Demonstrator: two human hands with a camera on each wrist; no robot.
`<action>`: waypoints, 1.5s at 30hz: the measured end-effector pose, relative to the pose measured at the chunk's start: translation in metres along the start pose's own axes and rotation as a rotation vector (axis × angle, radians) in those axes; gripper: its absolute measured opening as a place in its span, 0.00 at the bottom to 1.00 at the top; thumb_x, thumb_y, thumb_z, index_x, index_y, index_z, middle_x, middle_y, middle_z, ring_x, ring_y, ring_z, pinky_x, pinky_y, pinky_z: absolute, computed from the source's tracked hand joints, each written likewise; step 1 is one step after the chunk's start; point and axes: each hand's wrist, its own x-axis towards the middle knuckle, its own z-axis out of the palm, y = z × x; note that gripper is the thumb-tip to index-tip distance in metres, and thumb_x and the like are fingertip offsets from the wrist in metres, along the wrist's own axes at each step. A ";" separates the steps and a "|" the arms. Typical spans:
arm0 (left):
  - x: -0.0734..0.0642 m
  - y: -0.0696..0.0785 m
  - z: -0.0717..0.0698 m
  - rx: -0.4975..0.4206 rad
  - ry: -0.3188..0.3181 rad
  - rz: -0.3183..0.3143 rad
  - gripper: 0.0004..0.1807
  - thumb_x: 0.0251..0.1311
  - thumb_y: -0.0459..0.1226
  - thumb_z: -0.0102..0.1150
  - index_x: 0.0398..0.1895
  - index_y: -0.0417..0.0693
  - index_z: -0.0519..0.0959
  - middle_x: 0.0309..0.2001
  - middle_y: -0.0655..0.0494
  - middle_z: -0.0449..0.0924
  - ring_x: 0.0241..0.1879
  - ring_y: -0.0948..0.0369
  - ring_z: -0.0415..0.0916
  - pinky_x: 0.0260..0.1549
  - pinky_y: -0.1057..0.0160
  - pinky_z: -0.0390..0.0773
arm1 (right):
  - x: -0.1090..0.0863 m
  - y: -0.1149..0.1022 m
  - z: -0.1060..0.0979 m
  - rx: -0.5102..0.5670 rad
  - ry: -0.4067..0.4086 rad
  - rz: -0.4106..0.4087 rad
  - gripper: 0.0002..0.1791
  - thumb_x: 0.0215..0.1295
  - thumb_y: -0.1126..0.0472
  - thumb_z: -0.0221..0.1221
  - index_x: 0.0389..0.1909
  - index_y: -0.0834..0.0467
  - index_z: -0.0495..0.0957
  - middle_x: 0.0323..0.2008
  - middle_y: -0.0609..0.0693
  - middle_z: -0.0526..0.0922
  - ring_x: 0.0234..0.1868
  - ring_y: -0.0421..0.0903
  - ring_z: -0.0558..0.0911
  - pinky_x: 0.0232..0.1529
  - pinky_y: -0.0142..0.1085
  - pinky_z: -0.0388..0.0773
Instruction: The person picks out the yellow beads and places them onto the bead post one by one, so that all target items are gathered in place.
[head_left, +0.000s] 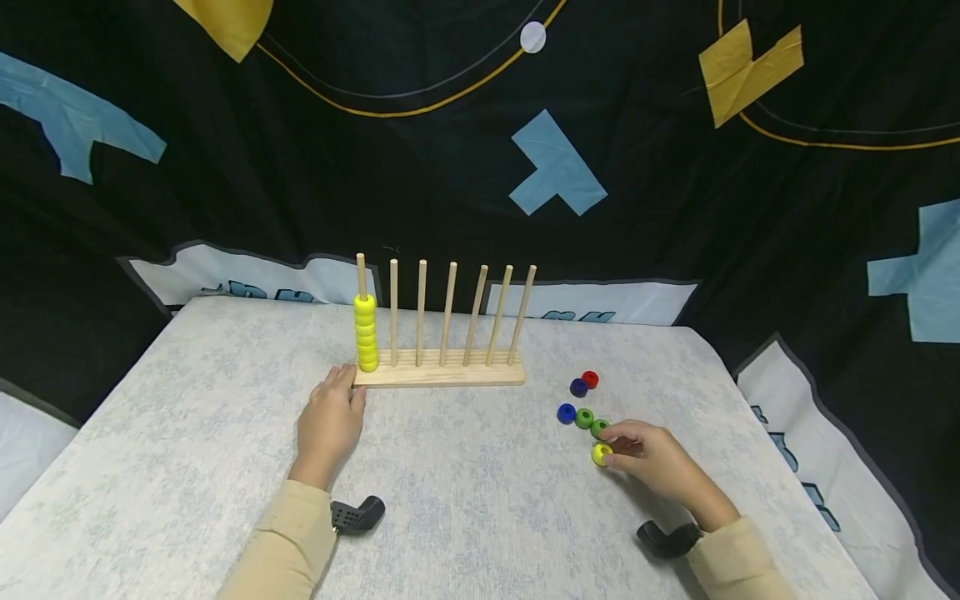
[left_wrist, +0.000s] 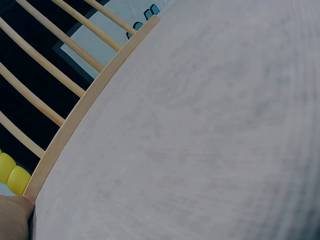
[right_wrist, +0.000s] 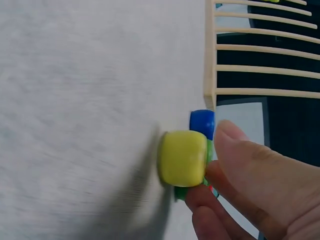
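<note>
A wooden bead stand (head_left: pixel 450 379) bears a row of upright rods, with several yellow beads (head_left: pixel 365 333) stacked on the leftmost one. My left hand (head_left: pixel 330 425) lies palm down at the stand's left end, fingertips touching the corner of its base. At the right, my right hand (head_left: pixel 651 458) pinches a yellow bead (head_left: pixel 601 455) between thumb and fingers, low over the table. In the right wrist view this yellow bead (right_wrist: pixel 182 159) fills the space beside the fingertips. Close by lie two green beads (head_left: pixel 584 418), the nearer one partly behind the index finger.
A blue bead (head_left: pixel 566 414) sits left of the green ones. Farther back are a dark blue bead (head_left: pixel 578 387) and a red bead (head_left: pixel 591 379). Pale patterned cloth covers the table (head_left: pixel 465 483). Behind it hangs a black curtain (head_left: pixel 420 183) with blue and gold shapes.
</note>
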 end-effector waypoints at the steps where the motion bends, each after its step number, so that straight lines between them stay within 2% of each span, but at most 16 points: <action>1: 0.000 0.000 0.000 -0.001 0.000 0.001 0.27 0.74 0.40 0.50 0.70 0.35 0.65 0.71 0.38 0.66 0.72 0.39 0.61 0.63 0.31 0.67 | 0.000 0.001 0.001 -0.004 -0.002 -0.002 0.17 0.61 0.59 0.69 0.49 0.60 0.83 0.48 0.52 0.86 0.45 0.45 0.84 0.48 0.34 0.84; 11: 0.002 0.001 -0.001 -0.002 0.010 0.010 0.27 0.73 0.39 0.50 0.70 0.34 0.65 0.70 0.37 0.66 0.72 0.39 0.61 0.63 0.31 0.66 | 0.002 0.008 0.008 -0.045 0.007 -0.006 0.17 0.59 0.63 0.70 0.49 0.60 0.83 0.45 0.50 0.86 0.41 0.39 0.82 0.46 0.34 0.85; 17: 0.003 0.002 -0.002 -0.005 0.007 0.005 0.27 0.73 0.39 0.51 0.71 0.35 0.65 0.71 0.38 0.66 0.72 0.39 0.61 0.64 0.32 0.66 | 0.006 -0.001 0.009 -0.034 0.020 -0.041 0.17 0.60 0.63 0.69 0.50 0.60 0.83 0.47 0.51 0.86 0.42 0.39 0.84 0.47 0.33 0.85; 24: 0.002 0.001 -0.002 -0.002 0.009 0.008 0.27 0.73 0.39 0.51 0.70 0.35 0.65 0.71 0.37 0.66 0.72 0.38 0.61 0.63 0.32 0.67 | 0.019 -0.026 0.016 0.014 0.090 -0.145 0.15 0.58 0.63 0.70 0.48 0.58 0.84 0.47 0.50 0.86 0.42 0.41 0.85 0.47 0.38 0.86; 28: 0.001 0.001 -0.001 -0.001 0.009 0.007 0.27 0.73 0.39 0.51 0.70 0.34 0.66 0.70 0.37 0.66 0.71 0.38 0.62 0.62 0.31 0.67 | 0.028 -0.042 0.020 0.047 0.099 -0.194 0.16 0.58 0.62 0.71 0.48 0.59 0.84 0.47 0.50 0.86 0.43 0.42 0.85 0.47 0.41 0.86; 39: -0.001 -0.001 0.001 -0.003 -0.002 0.002 0.27 0.73 0.39 0.51 0.71 0.35 0.65 0.71 0.38 0.66 0.72 0.39 0.61 0.63 0.31 0.67 | 0.067 -0.091 0.028 0.150 0.051 -0.266 0.17 0.61 0.60 0.69 0.51 0.56 0.83 0.49 0.50 0.85 0.46 0.46 0.85 0.52 0.38 0.84; 45: 0.000 -0.001 0.001 -0.003 0.008 0.011 0.27 0.73 0.39 0.51 0.70 0.35 0.66 0.71 0.38 0.66 0.72 0.39 0.62 0.64 0.32 0.66 | 0.091 -0.123 0.025 0.112 0.098 -0.319 0.18 0.61 0.61 0.69 0.52 0.58 0.83 0.50 0.50 0.85 0.47 0.44 0.85 0.52 0.33 0.84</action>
